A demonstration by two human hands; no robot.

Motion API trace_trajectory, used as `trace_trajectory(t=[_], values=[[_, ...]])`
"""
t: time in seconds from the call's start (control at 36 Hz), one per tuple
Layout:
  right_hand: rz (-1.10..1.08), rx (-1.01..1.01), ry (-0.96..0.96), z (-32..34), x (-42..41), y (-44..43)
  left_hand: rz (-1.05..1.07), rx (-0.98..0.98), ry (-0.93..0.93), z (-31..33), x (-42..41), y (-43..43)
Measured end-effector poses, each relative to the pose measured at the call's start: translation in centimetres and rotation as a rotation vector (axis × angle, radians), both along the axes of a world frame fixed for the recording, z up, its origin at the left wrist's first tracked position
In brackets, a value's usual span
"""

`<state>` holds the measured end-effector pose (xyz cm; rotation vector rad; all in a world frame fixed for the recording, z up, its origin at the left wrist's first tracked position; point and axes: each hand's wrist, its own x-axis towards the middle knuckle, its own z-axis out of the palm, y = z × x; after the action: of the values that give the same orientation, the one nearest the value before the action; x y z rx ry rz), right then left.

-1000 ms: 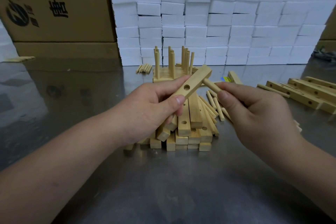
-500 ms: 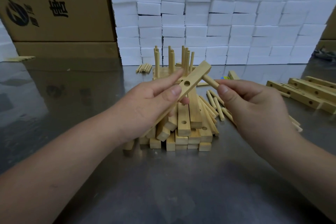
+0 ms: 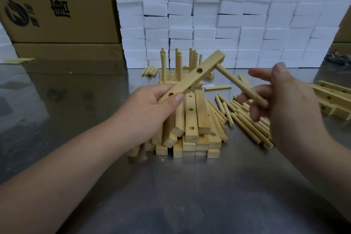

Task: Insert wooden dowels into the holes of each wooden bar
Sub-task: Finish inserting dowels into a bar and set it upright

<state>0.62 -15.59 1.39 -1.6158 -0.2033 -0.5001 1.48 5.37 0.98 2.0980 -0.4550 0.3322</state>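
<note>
My left hand grips the lower end of a wooden bar with round holes, tilted up toward the right. A dowel sticks out of the bar's far end and slants down to my right hand. That hand's fingers are spread and relaxed; the dowel's free end lies against them near the palm, with no finger closed round it. Under my left hand is a pile of bars. Loose dowels lie to its right.
Bars with upright dowels stand behind the pile, with a small bundle of dowels beside them. More bars lie at the right edge. A wall of white foam blocks and cardboard boxes close off the back of the metal table.
My right hand has let go of its pinch on the dowel and spread its fingers. The dowel now stays in the bar's end hole. The bar has lifted slightly.
</note>
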Motion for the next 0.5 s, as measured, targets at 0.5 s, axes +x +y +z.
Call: trace_trajectory(t=[0.5], values=[[-0.306,-1.521,0.414,-1.5,3.3,-1.8,0.148,-0.175,0.102,-0.4,0.8,0.3]])
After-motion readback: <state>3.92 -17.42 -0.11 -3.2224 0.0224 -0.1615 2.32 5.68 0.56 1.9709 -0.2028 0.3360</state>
